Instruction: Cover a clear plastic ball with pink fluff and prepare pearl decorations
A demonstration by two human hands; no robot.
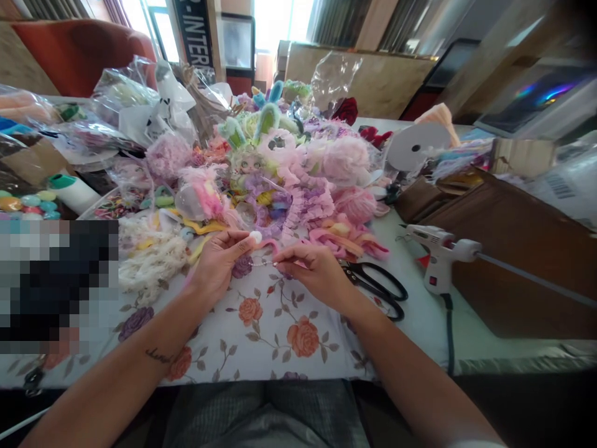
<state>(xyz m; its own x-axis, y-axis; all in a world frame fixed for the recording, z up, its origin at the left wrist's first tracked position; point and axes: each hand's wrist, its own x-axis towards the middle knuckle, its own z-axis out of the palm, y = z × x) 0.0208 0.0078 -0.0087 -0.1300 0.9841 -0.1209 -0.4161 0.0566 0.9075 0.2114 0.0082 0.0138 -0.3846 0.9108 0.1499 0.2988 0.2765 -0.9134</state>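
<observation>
My left hand is closed in a pinch on a small white round piece, perhaps a pom-pom or large bead. Opposite it, my right hand pinches the end of a thin string of small pale beads, which runs back toward the left fingers. Whether the string joins the white piece cannot be made out. Just behind the fingertips lies a pink strip. Black-handled scissors rest beside my right wrist, their blades partly hidden by the hand.
A white glue gun with a glue stick stands at right by a brown box. Behind the hands are piled pink ruffled trim, yarn, a doll and plastic bags. Cream yarn lies left on the floral cloth.
</observation>
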